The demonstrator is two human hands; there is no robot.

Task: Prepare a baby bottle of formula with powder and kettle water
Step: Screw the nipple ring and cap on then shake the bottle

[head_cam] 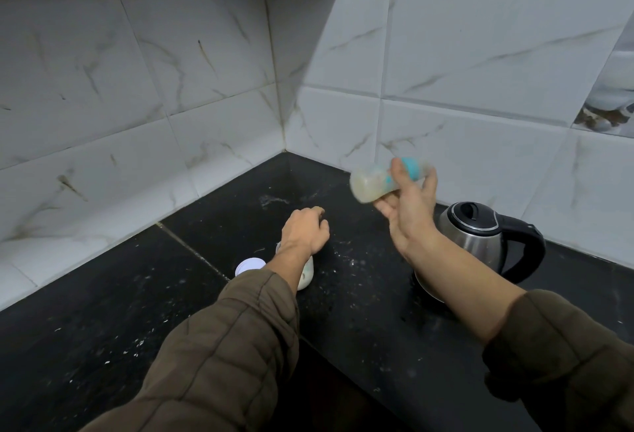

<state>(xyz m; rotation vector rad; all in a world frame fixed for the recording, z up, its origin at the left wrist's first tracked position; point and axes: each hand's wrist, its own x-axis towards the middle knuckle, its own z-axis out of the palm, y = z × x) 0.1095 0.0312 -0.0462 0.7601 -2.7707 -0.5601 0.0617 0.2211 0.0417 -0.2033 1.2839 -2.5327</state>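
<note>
Fingers of right hand wrapped around tilted, blurred bottle | left hand curled, empty

**Corner layout on the surface**

The kettle stands at right of centre on the surface, near the right wall. The jar sits at centre under the left forearm, its lid just left. The bottle lies tilted in the right hand, above and left of the kettle.

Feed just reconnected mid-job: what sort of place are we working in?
Most likely a home kitchen corner: a black stone counter, marble-look wall tiles, and an electric kettle beside the right hand holding the baby bottle.
</note>
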